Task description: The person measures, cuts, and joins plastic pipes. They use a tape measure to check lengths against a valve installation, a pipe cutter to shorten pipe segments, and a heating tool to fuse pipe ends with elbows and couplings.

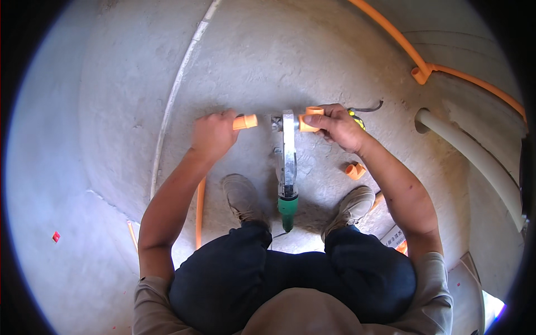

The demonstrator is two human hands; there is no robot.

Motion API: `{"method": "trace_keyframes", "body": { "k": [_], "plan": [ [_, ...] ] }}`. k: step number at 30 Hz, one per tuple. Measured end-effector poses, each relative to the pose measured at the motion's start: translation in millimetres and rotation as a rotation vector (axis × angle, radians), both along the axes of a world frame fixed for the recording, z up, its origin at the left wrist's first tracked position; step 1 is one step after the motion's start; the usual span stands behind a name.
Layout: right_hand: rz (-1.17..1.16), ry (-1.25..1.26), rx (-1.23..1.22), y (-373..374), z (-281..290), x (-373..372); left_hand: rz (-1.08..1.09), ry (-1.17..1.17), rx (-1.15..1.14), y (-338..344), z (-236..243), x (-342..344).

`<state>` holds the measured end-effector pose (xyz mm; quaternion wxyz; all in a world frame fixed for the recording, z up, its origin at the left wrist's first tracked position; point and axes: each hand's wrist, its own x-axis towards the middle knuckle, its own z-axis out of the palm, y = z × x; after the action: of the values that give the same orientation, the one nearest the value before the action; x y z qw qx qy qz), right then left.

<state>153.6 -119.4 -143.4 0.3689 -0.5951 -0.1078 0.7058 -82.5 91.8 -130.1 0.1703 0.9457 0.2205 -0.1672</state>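
Note:
A pipe fusion welder (288, 151) with a flat silver heating plate and a green handle (288, 209) stands on the floor between my feet. My left hand (215, 132) is closed around an orange plastic pipe piece (245, 121), whose end points at the welder's left socket (276, 123) with a gap between. On the other side my right hand (339, 127) grips an orange tee fitting (310, 118), thumb across its front. One mouth of the tee meets the welder's right side. My palm hides how far the pipe piece extends.
A loose orange elbow fitting (355, 171) lies near my right shoe (355, 206), and a yellow-black tape measure (357, 119) is behind my right hand. A white pipe (177, 89) runs along the left. Orange pipes (399, 38) and a thick grey pipe (474, 151) line the right.

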Motion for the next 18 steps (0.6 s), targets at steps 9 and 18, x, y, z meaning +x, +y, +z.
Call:
{"method": "trace_keyframes", "body": {
  "k": [9, 18],
  "plan": [
    [0.021, -0.265, 0.166, -16.2, 8.3, -4.9, -0.384, 0.369, -0.797, -85.3, 56.9, -45.4],
    [0.015, -0.723, 0.511, -26.1, 11.2, -22.4, -0.209, 0.273, -1.091, -140.5, 40.1, -75.1]
  ]
}}
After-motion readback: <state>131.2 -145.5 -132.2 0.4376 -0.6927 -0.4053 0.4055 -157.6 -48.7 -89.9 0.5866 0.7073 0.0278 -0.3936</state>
